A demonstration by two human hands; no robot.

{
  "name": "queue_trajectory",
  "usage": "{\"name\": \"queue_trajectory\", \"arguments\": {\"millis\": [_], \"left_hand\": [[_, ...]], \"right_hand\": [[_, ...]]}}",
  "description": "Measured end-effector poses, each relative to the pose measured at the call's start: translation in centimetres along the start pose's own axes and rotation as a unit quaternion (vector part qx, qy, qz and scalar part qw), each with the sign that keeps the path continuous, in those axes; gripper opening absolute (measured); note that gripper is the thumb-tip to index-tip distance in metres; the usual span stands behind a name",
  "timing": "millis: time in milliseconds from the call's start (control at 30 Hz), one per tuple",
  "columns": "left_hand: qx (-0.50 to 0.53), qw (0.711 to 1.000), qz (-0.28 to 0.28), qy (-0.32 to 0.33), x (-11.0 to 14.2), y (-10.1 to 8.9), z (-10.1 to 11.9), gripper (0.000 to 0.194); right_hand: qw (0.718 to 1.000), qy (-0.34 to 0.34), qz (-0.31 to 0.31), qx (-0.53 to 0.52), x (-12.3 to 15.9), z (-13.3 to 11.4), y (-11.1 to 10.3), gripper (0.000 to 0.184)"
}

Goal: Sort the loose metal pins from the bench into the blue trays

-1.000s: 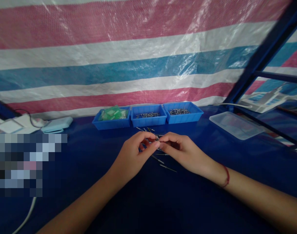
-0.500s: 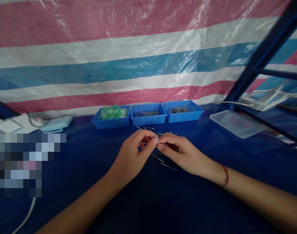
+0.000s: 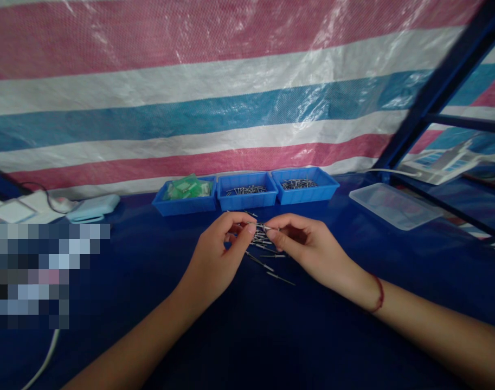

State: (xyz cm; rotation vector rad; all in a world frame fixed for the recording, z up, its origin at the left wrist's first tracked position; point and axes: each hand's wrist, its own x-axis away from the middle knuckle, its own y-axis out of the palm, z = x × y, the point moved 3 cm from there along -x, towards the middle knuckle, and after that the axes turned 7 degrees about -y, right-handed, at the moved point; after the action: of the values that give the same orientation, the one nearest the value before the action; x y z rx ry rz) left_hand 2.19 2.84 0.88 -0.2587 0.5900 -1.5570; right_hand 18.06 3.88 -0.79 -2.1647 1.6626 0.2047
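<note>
My left hand (image 3: 223,246) is closed in a pinch, thumb against forefinger, above a loose pile of blind rivets (image 3: 263,238) on the dark blue table. Opposite it, my right hand (image 3: 306,241) pinches too, its fingertips a short gap away. A thin metal blind rivet (image 3: 258,224) appears to span that gap, one end at each hand's fingertips; the pile behind makes its outline hard to separate. Single rivets lie nearer to me, one of them (image 3: 280,278) apart from the heap. The left hand hides part of the pile.
Behind the hands stand three blue bins: one with green plastic packets (image 3: 186,187), a middle bin (image 3: 247,201) and a right bin (image 3: 308,195) with metal rivets. A clear plastic lid (image 3: 393,206) lies right. A light blue case (image 3: 93,208) and a white cable (image 3: 47,355) are left.
My fingertips have drawn apart from touching, the left hand shifting left and the right hand slightly right. More of the rivet pile shows between them.
</note>
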Motion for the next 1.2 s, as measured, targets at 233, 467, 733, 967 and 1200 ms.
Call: {"name": "queue_trajectory", "arguments": {"millis": [233,467,733,967,1200], "left_hand": [[-0.006,0.998,-0.057,-0.01,-0.5,0.3,-0.3,0.014],[-0.039,0.996,-0.077,0.001,-0.4,0.0,0.1,0.023],[-0.3,0.948,-0.076,0.069,-1.2,-2.4,-0.2,0.024],[-0.378,0.907,-0.184,0.029,-0.7,-1.7,-1.6,0.032],[-0.384,0.903,-0.186,0.042,-0.7,-1.7,-1.8,0.022]], "right_hand": [[0.986,-0.115,0.069,0.095,0.7,-1.4,-0.6,0.009],[0.927,-0.249,-0.012,0.28,0.4,-3.6,-1.3,0.018],[0.892,-0.07,0.237,0.379,-4.4,1.4,-8.7,0.03],[0.931,-0.028,0.172,0.322,-3.4,2.0,-7.1,0.032],[0.957,-0.059,0.017,0.284,-1.1,0.2,-2.3,0.021]]}}
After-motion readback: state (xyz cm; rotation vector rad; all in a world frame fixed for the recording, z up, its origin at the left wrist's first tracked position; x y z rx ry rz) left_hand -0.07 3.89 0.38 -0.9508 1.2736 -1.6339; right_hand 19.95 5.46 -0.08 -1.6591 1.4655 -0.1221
